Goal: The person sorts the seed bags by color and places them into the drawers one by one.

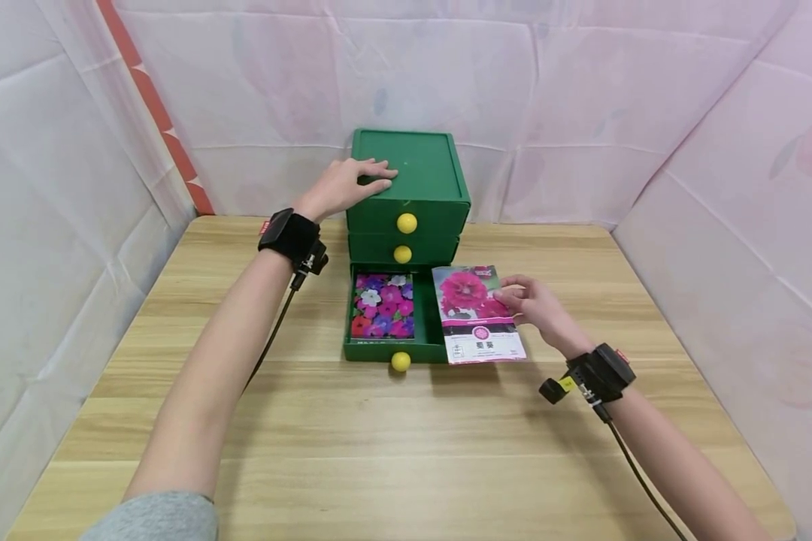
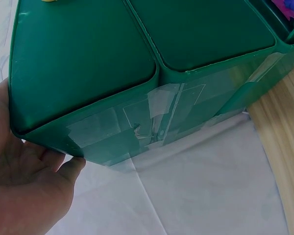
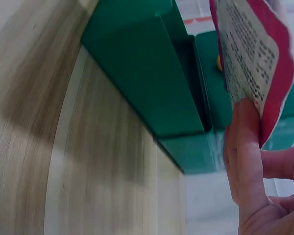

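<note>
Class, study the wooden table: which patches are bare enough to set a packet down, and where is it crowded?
Bare: wooden table between the forearms, and right of the pink-flower seed packet. Crowded: open bottom drawer of the green three-drawer plastic cabinet, half filled by a mixed-flower packet.

Bare forearms; black wrist straps [image 1: 289, 234] with small cameras, dark cables [image 1: 271, 334] trailing back; grey sleeve [image 1: 159, 518] at left elbow.

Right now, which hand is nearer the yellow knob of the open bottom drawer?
Right. The right hand holds a pink seed packet beside the open drawer, near the knob. The left hand rests up on the green cabinet's top.
</note>
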